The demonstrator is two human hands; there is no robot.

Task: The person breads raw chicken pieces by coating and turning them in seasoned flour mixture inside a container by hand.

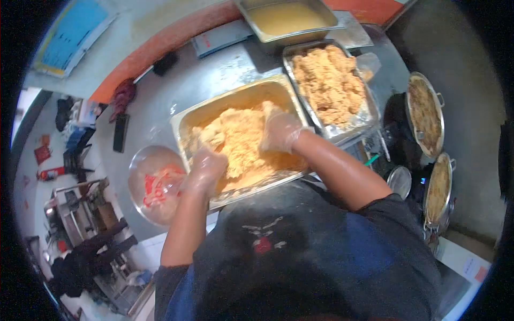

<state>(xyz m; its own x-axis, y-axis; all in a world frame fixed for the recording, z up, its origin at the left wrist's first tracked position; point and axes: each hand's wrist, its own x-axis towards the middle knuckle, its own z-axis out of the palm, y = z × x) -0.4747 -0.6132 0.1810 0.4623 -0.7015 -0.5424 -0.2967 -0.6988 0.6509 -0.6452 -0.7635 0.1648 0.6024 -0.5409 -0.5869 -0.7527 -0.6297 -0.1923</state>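
My left hand (pixel 208 168), in a clear plastic glove, is at the near left side of a deep metal pan (pixel 241 88). Its fingers curl against the heap of flour-coated pieces (pixel 241 134), which look like breaded chicken. My right hand (pixel 280 130), gloved the same way, reaches in from the right and cups the heap's other side. Loose breading partly buries the fingertips of both hands. Orange-tinted flour (pixel 235 182) covers the pan's floor near me.
Right of the pan stands a tray (pixel 369 107) piled with breaded pieces (pixel 329 83). Behind it is a pan of yellowish liquid (pixel 289 18). A steel bowl (pixel 138 179) holding a red-printed plastic bag (pixel 163 187) sits left. Two large pots (pixel 425 115) (pixel 439 190) stand far right.
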